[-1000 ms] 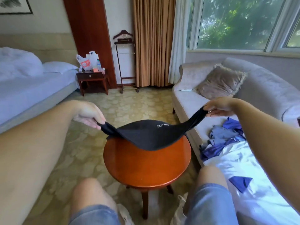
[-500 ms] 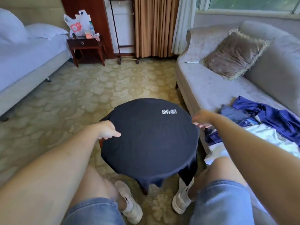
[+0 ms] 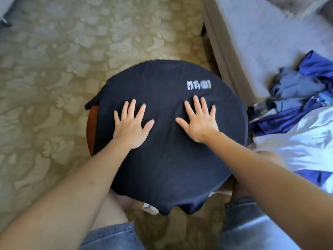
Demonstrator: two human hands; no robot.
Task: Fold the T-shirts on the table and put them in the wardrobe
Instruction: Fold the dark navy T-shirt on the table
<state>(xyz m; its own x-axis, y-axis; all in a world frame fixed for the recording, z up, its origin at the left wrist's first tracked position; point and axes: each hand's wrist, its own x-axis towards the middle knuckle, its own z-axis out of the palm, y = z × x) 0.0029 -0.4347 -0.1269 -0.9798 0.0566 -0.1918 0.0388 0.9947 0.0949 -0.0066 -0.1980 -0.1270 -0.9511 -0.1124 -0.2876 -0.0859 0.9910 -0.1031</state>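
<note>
A black T-shirt point(image 3: 167, 165) with a small white print near its far right lies spread over the round wooden table point(image 3: 91, 123), hanging over the near edge; only a strip of the table's left rim shows. My left hand point(image 3: 131, 125) lies flat on the shirt left of centre, fingers straight and spread. My right hand point(image 3: 198, 121) lies flat on it right of centre, fingers spread too. A sleeve sticks out past the table's left edge.
A grey sofa point(image 3: 252, 42) runs along the right side, with a heap of blue and grey clothes point(image 3: 297, 91) and a white garment point(image 3: 302, 141) on it. Patterned beige carpet point(image 3: 54, 69) surrounds the table. My knees in denim shorts sit below the table.
The shirt went from hanging stretched between my pinching hands to lying spread on the table. Both hands let go of its edges and moved inward, flat on the cloth. The view tilted down.
</note>
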